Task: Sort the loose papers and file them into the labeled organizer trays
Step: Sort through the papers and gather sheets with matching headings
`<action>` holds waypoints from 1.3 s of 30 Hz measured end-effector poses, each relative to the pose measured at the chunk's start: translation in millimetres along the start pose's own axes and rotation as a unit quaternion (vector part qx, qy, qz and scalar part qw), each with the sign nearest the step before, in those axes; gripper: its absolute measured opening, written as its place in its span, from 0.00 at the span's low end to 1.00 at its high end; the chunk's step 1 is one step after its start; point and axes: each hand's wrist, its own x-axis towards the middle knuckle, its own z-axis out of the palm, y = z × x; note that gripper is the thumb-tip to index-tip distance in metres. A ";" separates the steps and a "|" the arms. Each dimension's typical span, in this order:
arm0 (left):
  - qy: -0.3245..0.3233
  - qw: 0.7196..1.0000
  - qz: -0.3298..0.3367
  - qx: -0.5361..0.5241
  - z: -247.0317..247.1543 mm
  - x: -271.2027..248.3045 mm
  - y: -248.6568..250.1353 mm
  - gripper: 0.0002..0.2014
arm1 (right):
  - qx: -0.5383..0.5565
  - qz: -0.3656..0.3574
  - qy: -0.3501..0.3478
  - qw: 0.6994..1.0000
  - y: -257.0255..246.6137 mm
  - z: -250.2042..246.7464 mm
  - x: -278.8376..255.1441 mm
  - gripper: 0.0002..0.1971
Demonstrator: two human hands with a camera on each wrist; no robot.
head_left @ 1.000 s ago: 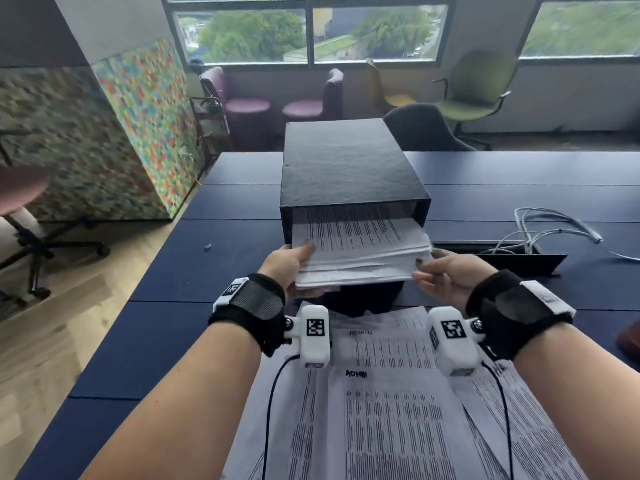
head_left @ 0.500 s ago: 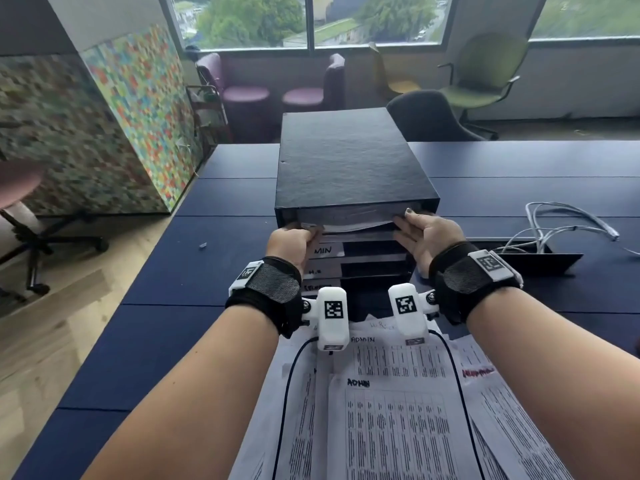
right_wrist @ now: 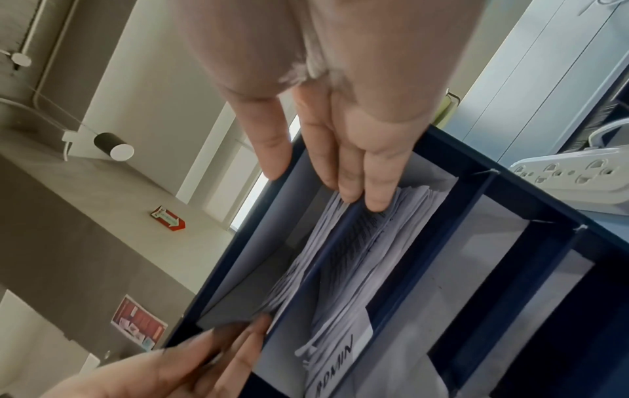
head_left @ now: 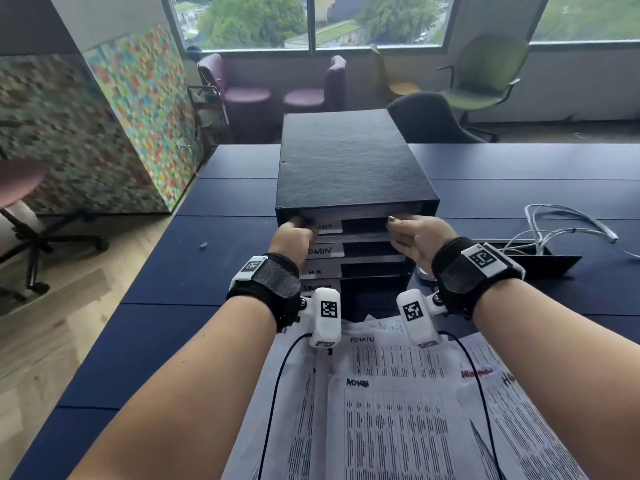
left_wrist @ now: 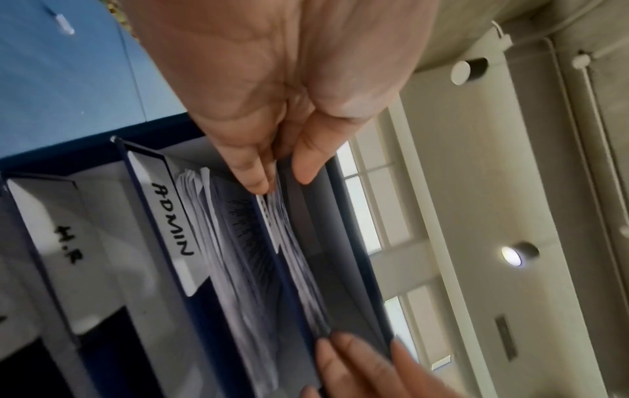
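A black organizer (head_left: 346, 161) with stacked labeled trays stands mid-table. My left hand (head_left: 294, 233) and right hand (head_left: 412, 233) are at the mouth of its top tray. In the left wrist view my left hand (left_wrist: 272, 121) has straight fingers against the edge of the paper stack (left_wrist: 282, 242) inside that tray. The right wrist view shows my right hand (right_wrist: 340, 134) pressing straight fingers on the same stack (right_wrist: 306, 269), thumb on the organizer's top edge. Below sit the ADMIN tray (head_left: 323, 251) holding papers and the H.R tray (head_left: 315, 271). Loose printed papers (head_left: 391, 410) lie on the table before me.
White cables (head_left: 561, 226) and an open black cable flap (head_left: 540, 265) lie right of the organizer, with a white power strip (right_wrist: 572, 177) beside it. A small object (head_left: 203, 244) lies on the blue table (head_left: 173, 271) at left. Chairs stand beyond the far edge.
The paper stack that stuck out of the top tray a second ago is now pushed inside. Both hands moved forward to the tray's mouth.
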 end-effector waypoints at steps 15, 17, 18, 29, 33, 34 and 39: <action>-0.093 0.974 -0.138 0.157 -15.6 -97.1 -98.0 0.15 | -0.382 0.146 -0.014 0.913 82.6 -56.7 -90.1 0.18; -0.101 0.954 -0.164 0.231 -18.5 -112.7 -120.7 0.16 | -0.390 0.186 -0.009 0.902 104.7 -74.4 -103.2 0.17; -0.100 0.945 -0.177 0.257 -19.5 -119.1 -131.5 0.15 | -0.401 0.202 -0.007 0.893 112.9 -81.6 -109.3 0.16; -0.054 0.958 -0.130 0.251 -4.3 -159.7 -178.0 0.11 | -0.427 0.210 0.015 0.879 165.3 -106.9 -147.3 0.21; -0.019 0.960 -0.071 0.272 -3.7 -169.1 -181.6 0.10 | -0.472 0.162 0.011 0.867 166.8 -104.0 -156.2 0.22; -0.015 0.959 -0.061 0.275 -3.9 -170.8 -182.3 0.10 | -0.490 0.149 0.010 0.859 166.2 -102.6 -158.4 0.24; -0.044 0.965 -0.010 0.260 -1.6 -180.2 -177.3 0.07 | -0.537 0.075 0.020 0.840 167.1 -98.0 -162.6 0.36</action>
